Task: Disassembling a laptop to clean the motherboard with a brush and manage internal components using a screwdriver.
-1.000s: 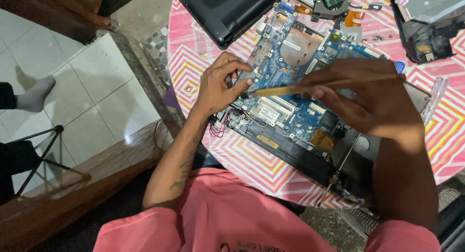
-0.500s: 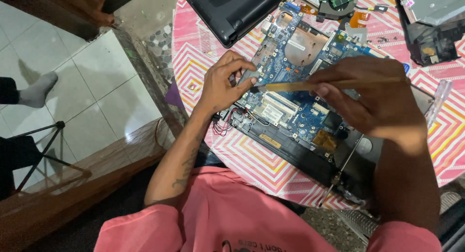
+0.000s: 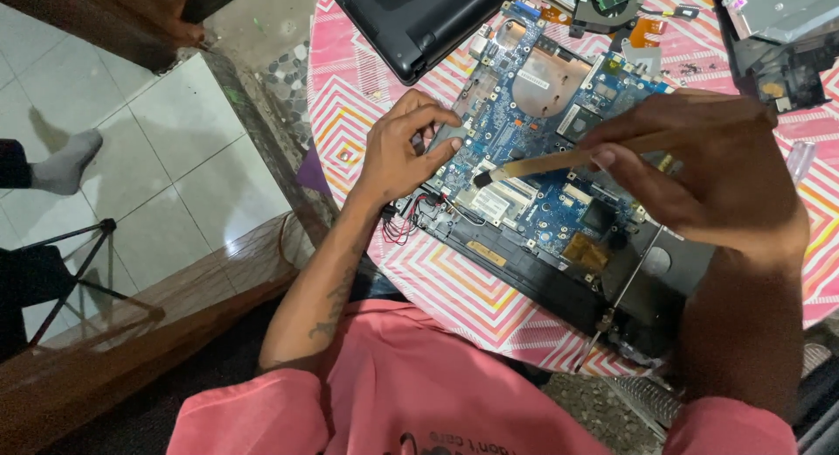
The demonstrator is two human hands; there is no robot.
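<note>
Blue motherboard (image 3: 542, 158), right hand (image 3: 708, 171) gripping brush (image 3: 546, 165)

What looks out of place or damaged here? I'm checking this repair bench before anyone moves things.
The laptop is stripped: its blue circuit board lies bare in the black base, red wires spilling loose at the left corner. Loose parts crowd the round table. The right hand holds a brush.
</note>
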